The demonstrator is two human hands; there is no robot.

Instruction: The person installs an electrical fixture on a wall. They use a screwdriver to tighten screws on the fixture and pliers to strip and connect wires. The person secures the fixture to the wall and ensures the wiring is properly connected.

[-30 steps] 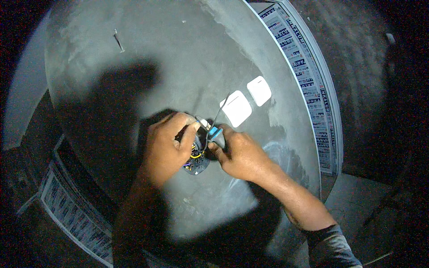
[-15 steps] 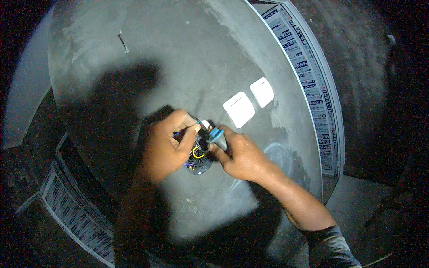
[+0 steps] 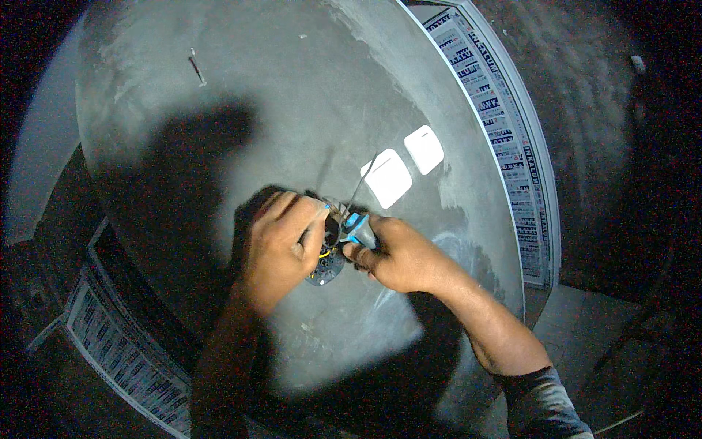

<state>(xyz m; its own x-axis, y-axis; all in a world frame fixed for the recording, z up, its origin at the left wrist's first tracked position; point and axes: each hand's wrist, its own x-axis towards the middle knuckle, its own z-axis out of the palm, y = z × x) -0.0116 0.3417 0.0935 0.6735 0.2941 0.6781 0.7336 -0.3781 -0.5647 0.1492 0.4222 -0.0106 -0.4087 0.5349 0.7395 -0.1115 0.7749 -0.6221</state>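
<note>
At the box (image 3: 327, 271) in the wall (image 3: 351, 344), my left hand (image 3: 281, 238) pinches a blue wire (image 3: 326, 208) and my right hand (image 3: 402, 252) grips the tool (image 3: 360, 230); a steady pinch and gentle squeeze should spare the wire.

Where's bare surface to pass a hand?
Upper middle, between the thin metal piece and larger white square. Below the dark wired box, left of the right forearm. Crowded: around that box, where left hand, right hand and blue-grey tool meet.

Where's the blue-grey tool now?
Near the head view's centre: the tool is in the right hand, right of the left hand, below the larger white plate.
</note>
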